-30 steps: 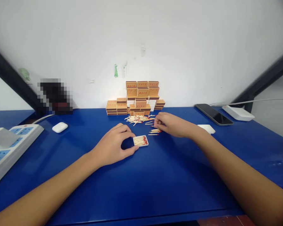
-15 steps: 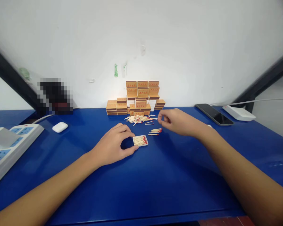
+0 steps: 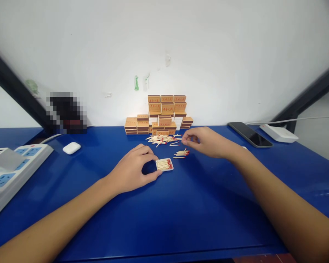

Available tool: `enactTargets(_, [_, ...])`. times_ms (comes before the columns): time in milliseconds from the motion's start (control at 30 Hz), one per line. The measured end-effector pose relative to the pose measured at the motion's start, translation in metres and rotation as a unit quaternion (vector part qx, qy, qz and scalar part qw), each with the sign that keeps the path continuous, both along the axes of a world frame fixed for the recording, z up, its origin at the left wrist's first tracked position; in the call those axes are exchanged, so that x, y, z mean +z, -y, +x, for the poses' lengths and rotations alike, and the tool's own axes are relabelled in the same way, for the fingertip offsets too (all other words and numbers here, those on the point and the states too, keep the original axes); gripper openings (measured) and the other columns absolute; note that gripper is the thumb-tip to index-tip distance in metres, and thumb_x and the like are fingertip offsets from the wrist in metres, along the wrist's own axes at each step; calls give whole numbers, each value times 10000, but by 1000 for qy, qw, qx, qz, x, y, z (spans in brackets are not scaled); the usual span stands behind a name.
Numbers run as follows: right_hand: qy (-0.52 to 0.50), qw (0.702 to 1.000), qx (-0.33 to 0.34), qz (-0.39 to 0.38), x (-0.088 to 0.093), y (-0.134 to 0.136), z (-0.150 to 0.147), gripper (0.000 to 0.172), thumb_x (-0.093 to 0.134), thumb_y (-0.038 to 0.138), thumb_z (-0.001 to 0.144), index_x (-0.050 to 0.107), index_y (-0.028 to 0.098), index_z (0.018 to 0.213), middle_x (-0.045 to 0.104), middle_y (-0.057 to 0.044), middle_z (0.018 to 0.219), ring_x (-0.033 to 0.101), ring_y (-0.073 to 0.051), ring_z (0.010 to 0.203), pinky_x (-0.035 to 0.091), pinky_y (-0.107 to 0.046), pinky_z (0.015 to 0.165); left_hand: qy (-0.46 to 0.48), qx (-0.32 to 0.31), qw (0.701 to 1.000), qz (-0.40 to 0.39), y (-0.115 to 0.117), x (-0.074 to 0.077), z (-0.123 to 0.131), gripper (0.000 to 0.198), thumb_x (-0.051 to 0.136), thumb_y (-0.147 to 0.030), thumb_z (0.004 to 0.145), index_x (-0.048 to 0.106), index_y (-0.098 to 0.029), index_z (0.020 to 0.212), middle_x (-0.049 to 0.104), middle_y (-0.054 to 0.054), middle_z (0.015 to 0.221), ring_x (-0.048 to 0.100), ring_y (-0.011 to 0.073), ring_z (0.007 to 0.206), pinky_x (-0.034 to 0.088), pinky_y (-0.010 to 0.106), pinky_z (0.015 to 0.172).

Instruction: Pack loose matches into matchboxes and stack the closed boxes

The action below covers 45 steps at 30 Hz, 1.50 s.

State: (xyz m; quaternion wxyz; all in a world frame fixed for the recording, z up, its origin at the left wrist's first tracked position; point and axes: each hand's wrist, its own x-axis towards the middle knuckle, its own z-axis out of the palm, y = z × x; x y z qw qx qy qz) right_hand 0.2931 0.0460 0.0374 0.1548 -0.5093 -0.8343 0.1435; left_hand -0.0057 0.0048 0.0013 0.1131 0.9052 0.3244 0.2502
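Observation:
Between the thumb and fingers of my left hand (image 3: 135,168) is a small white matchbox tray (image 3: 168,169), gripped at its left end. Matches with red heads lie in it, heads to the right. My right hand (image 3: 203,141) is closed in a pinch beside the right end of a loose match pile (image 3: 161,139); whatever its fingertips hold is too small to make out. Just below that hand lies a smaller group of matches (image 3: 182,153), heads to the right, with a single match (image 3: 179,157) in front.
Stacked matchboxes (image 3: 167,108) stand against the wall behind the pile. Leftward are a white earbud case (image 3: 71,148) and a power strip (image 3: 30,160). A phone (image 3: 250,134) and a white box with a cable (image 3: 279,133) lie to the right on the blue table (image 3: 164,219).
My right hand has shifted slightly left toward the loose pile. One match in the small group now lies at a different angle. My left hand keeps its grip on the tray.

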Motion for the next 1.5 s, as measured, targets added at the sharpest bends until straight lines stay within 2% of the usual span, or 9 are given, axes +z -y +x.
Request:
enactTargets(100, [42, 998, 36, -30, -4, -4, 8, 140, 610, 248, 907, 736, 206, 950, 726, -63, 916, 617, -202, 778, 451, -311, 699, 3, 1, 1000, -2, 0, -1, 0, 294, 720, -414, 935, 753, -206, 1140, 693, 84, 1068, 630, 252, 1020, 558, 437, 912])
enactTargets(200, [54, 995, 55, -55, -6, -5, 11, 126, 598, 233, 905, 723, 217, 901, 718, -62, 938, 613, -206, 808, 454, -313, 719, 5, 2, 1000, -2, 0, -1, 0, 288, 724, -405, 932, 753, -211, 1143, 695, 84, 1070, 631, 253, 1018, 560, 440, 909])
enactTargets(467, [54, 996, 28, -64, -9, -2, 6, 168, 516, 275, 963, 647, 209, 882, 705, -84, 932, 604, -215, 795, 457, -331, 728, 5, 5, 1000, -1, 0, 1, 0, 280, 729, -395, 923, 757, -215, 1135, 701, 87, 1065, 634, 264, 1012, 564, 447, 903])
enactTargets(667, [48, 997, 37, -46, -9, -6, 10, 140, 560, 284, 931, 673, 204, 912, 689, -90, 947, 594, -219, 815, 458, -333, 721, 4, -1, 1000, 2, -1, 0, 0, 280, 723, -404, 929, 759, -206, 1123, 700, 84, 1054, 634, 255, 998, 564, 446, 902])
enactTargets(833, [49, 997, 39, -49, -13, -8, 8, 117, 581, 254, 923, 661, 207, 852, 685, -77, 895, 580, -207, 786, 442, -324, 713, 6, -1, 1000, 7, -2, 0, 1, 281, 721, -401, 932, 759, -209, 1134, 700, 83, 1058, 634, 255, 1003, 562, 445, 912])
enactTargets(1067, [30, 999, 20, -4, -18, -10, 1, 185, 533, 314, 967, 654, 192, 900, 676, -87, 898, 578, -209, 789, 431, -321, 709, 0, -1, 1000, 5, -1, 0, 0, 289, 721, -403, 933, 756, -197, 1133, 696, 82, 1064, 624, 248, 1012, 555, 429, 920])
enactTargets(1267, [44, 998, 24, -42, -14, -5, 0, 233, 559, 375, 947, 655, 196, 835, 683, -92, 882, 582, -220, 775, 418, -335, 701, 5, 1, 1000, 7, 0, -1, 0, 291, 729, -399, 929, 758, -193, 1132, 694, 82, 1062, 630, 246, 1002, 558, 432, 908])
enactTargets(1400, [51, 996, 21, -76, -6, 3, 1, 366, 623, 563, 916, 695, 207, 962, 691, -100, 991, 606, -247, 862, 444, -350, 734, 6, 2, 1000, 2, 0, -1, 0, 295, 727, -404, 933, 756, -195, 1139, 694, 83, 1064, 630, 246, 1011, 557, 431, 913])
enactTargets(1500, [60, 994, 23, -90, -4, 7, -1, 400, 699, 584, 862, 684, 211, 1006, 674, -99, 1039, 600, -253, 896, 452, -351, 748, 4, 1, 1000, 0, -1, -1, 0, 288, 722, -405, 936, 757, -203, 1139, 692, 81, 1061, 631, 247, 1009, 557, 429, 908])
